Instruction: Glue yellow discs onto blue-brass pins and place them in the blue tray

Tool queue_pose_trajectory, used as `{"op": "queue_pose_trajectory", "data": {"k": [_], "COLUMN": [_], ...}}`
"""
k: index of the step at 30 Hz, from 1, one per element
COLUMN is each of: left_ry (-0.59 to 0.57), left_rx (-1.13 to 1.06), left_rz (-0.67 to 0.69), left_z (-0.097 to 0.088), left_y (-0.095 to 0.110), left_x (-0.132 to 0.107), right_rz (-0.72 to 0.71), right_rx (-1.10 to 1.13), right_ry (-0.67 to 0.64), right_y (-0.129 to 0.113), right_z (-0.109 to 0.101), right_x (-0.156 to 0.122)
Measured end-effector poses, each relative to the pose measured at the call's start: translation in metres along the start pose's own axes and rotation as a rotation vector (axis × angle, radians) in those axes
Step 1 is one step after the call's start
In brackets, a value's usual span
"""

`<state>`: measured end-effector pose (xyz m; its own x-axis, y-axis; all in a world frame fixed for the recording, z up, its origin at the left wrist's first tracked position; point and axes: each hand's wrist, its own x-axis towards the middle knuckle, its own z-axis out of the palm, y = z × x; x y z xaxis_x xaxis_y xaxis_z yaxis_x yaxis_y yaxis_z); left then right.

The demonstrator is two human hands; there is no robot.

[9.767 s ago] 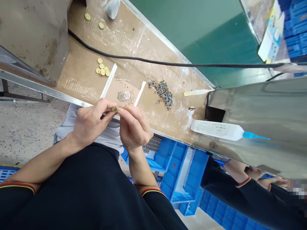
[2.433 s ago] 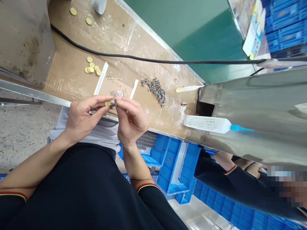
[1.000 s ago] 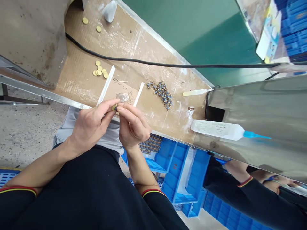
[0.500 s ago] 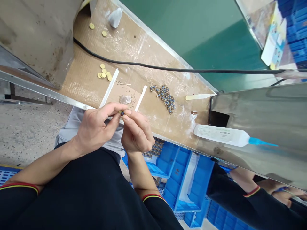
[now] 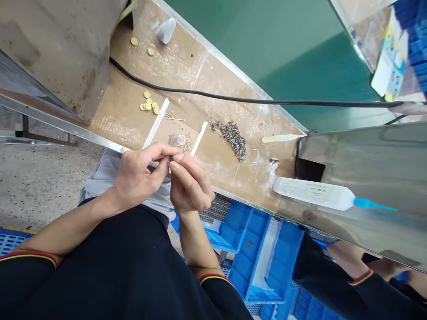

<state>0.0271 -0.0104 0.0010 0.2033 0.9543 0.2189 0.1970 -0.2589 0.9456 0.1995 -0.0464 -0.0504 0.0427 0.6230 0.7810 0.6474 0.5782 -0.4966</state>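
Note:
Over the near edge of the workbench, my left hand (image 5: 142, 173) and my right hand (image 5: 191, 182) meet fingertip to fingertip. Both pinch one tiny blue part (image 5: 171, 158), mostly covered by the fingers, so its exact kind does not show. Just beyond the fingertips lies a small clear round blob or dish (image 5: 177, 140), with tiny dark bits scattered around it. It sits between two white strips (image 5: 199, 138). Farther right is a pile of small blue and brass-coloured metal parts (image 5: 235, 140). To the left, several yellow discs (image 5: 147, 106) lie loosely together.
A black cable (image 5: 207, 93) crosses the cardboard-covered bench (image 5: 233, 173). On the right lie a white bottle with a blue nozzle (image 5: 313, 194) and a pale flat stick (image 5: 280, 138). Metal housings (image 5: 367, 173) bound the bench. Blue trays (image 5: 247, 249) stand below; a co-worker's arm (image 5: 350, 260) appears lower right.
The view has shifted slightly, so the bench things appear a little lower and farther right. My fingertips have closed further over the small part, and less of it shows.

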Motion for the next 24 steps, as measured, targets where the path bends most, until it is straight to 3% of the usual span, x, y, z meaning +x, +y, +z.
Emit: {"op": "queue_pose_trajectory", "data": {"k": [4, 7, 17, 24], "left_ry": [-0.008, -0.008, 0.009, -0.018], "left_rx": [0.075, 0.139, 0.295, 0.223], "left_rz": [0.092, 0.182, 0.285, 0.28], "left_z": [-0.001, 0.0, 0.005, 0.011], "left_y": [-0.003, -0.004, -0.003, -0.004], "left_x": [-0.002, -0.003, -0.008, -0.008], "right_rz": [0.304, 0.494, 0.472, 0.498], "right_rx": [0.155, 0.289, 0.324, 0.356], "right_ry": [0.044, 0.005, -0.027, -0.025], "right_y": [-0.009, -0.011, -0.008, -0.01], "right_z": [-0.003, -0.006, -0.009, -0.013], "right_x": [0.012, 0.016, 0.018, 0.014]}}
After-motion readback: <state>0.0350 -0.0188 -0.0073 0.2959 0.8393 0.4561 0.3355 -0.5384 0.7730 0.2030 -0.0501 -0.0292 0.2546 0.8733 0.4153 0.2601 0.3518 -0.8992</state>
